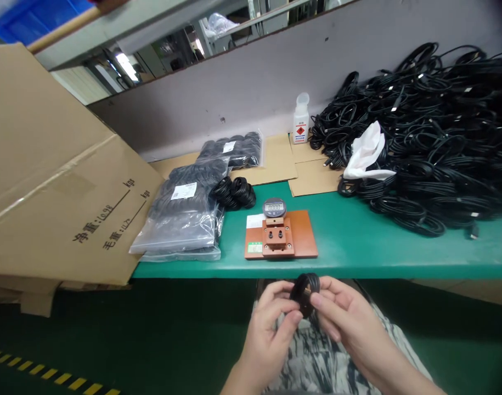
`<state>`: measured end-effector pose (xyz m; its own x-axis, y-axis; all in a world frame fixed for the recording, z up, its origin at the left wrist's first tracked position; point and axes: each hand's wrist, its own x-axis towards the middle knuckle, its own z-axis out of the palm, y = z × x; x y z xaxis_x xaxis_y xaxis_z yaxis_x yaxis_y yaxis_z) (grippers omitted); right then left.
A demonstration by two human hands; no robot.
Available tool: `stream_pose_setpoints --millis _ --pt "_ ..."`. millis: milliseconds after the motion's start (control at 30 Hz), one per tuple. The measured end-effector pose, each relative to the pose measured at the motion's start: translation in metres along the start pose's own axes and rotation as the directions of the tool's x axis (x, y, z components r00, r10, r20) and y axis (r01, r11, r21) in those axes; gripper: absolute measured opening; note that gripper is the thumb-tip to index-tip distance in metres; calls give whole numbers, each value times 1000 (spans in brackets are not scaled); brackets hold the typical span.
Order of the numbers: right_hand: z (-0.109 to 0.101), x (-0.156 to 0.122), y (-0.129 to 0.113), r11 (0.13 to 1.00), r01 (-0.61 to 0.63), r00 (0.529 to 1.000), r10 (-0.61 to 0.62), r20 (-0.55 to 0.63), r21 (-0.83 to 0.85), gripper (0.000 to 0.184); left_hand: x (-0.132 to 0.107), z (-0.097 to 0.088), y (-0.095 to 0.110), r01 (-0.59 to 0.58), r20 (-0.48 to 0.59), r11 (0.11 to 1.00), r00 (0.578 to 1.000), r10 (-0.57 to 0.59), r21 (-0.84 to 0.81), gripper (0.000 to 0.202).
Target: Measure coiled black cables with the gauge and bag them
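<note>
Being gripped by the fingertips of both hands in the head view, a coiled black cable is held over the lap, just before the edge of the green table. Its left side is pinched by the left hand, its right by the right hand. Beyond, a digital gauge is mounted on a brown fixture, flanked by bagged coils and a cable pile.

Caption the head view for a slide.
Left hand and right hand hold a coiled black cable before a green workbench with a digital gauge.
</note>
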<state>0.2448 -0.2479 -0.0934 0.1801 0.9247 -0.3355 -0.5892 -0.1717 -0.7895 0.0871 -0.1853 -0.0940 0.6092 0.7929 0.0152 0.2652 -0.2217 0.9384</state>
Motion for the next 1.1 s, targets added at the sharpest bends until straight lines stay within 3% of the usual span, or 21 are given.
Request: stream_pose_setpoints --millis 200,267,333,433,533,667,767,833,900,967,1033,1100 --pt "2 4 2 998 52 992 -49 -119 23 44 -2 7 -2 -85 -102 992 990 95 95 13" --pt "4 2 4 997 76 988 -72 -134 29 46 -4 10 -3 -31 -103 999 994 32 16 9" --pt "5 -1 6 996 90 988 -90 -129 -7 45 -5 11 -3 46 -89 995 995 -54 -94 18" --pt "4 -6 11 976 149 972 -175 -159 -160 37 -4 12 -1 125 -26 973 991 -132 -195 25" --pt "1 -9 17 879 268 925 -350 -150 -395 22 0 10 2 142 4 964 989 -145 -225 20" --pt "-3 -9 17 646 422 836 -548 -1 -636 6 3 7 5 201 20 923 978 -206 -327 18" --pt "-5 -7 11 505 532 773 -617 147 -680 12 6 5 6 262 98 856 965 -244 -445 19" --pt "-7 -5 9 472 579 746 -637 197 -665 20 7 2 5 274 128 820 962 -243 -502 17" --pt "-10 -3 8 508 568 755 -635 165 -647 32 8 -2 4 274 147 799 962 -232 -535 16" --pt "-12 -3 7 626 500 825 -554 111 -598 47 7 -6 3 280 179 768 960 -215 -576 18" --pt "-13 -3 3 788 375 922 -372 107 -489 60 6 -9 3 296 227 717 954 -194 -631 19" --pt "-11 -3 -3 897 227 970 -176 165 -379 69 5 -11 3 315 266 669 947 -178 -673 20"
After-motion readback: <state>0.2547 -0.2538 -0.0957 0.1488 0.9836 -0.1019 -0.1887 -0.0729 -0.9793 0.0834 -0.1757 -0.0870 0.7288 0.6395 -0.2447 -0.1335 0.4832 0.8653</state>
